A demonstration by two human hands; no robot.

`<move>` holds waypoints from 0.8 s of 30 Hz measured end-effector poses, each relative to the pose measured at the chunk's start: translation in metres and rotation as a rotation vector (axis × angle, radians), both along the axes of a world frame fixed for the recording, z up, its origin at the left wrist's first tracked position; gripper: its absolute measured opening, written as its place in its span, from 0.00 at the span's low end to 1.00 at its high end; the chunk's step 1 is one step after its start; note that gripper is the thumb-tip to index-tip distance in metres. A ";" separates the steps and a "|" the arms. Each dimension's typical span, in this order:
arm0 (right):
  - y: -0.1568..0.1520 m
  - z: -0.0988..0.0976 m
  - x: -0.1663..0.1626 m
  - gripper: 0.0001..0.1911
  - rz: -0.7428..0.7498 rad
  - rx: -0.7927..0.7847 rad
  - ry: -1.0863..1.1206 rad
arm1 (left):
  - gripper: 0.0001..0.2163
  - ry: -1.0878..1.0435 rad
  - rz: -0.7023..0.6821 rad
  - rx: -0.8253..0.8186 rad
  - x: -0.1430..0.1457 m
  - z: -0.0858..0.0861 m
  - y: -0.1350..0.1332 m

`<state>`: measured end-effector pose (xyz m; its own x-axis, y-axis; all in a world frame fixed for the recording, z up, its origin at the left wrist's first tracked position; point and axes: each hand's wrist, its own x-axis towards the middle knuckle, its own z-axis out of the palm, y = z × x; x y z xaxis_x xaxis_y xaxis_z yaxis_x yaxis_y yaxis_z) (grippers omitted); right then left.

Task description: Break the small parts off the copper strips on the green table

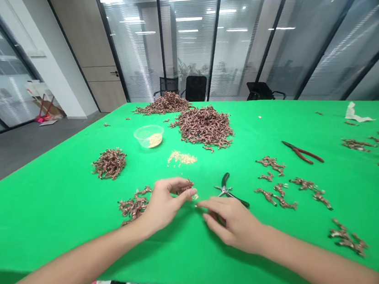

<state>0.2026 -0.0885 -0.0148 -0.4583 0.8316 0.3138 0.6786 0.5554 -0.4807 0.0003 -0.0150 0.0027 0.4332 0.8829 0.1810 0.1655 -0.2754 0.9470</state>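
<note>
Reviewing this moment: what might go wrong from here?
The tiny gold bits lie loose on the green cloth just beyond the left hand, so a brush could scatter them.
The black-handled pliers lie close by the right hand, which might knock them.
The brown pile near the left wrist could be disturbed by a sweep.

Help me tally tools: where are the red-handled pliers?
In the head view, the red-handled pliers lie to the right on the green cloth, beside some brown pieces.
</note>
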 end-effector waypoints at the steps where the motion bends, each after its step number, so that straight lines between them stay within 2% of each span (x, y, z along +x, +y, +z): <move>1: 0.000 -0.001 -0.001 0.14 -0.001 0.025 -0.050 | 0.14 -0.018 -0.009 -0.033 0.000 -0.001 0.001; 5: 0.000 -0.002 -0.002 0.13 0.008 0.113 -0.249 | 0.16 -0.089 -0.046 -0.167 0.001 -0.007 0.003; 9: -0.007 0.002 -0.004 0.16 0.175 0.207 -0.365 | 0.20 -0.145 -0.037 -0.234 0.002 -0.008 0.006; 13: -0.022 0.001 -0.011 0.22 0.322 0.326 -0.338 | 0.24 -0.222 -0.014 -0.303 0.004 -0.005 0.007; 17: -0.030 -0.004 -0.017 0.19 0.354 0.384 -0.292 | 0.24 -0.251 -0.009 -0.329 0.005 -0.006 0.007; 22: -0.027 -0.007 -0.015 0.28 0.377 0.413 -0.264 | 0.20 -0.227 -0.035 -0.296 0.003 -0.011 0.009; 24: -0.028 -0.009 -0.016 0.27 0.389 0.424 -0.261 | 0.18 -0.204 -0.047 -0.264 0.001 -0.011 0.009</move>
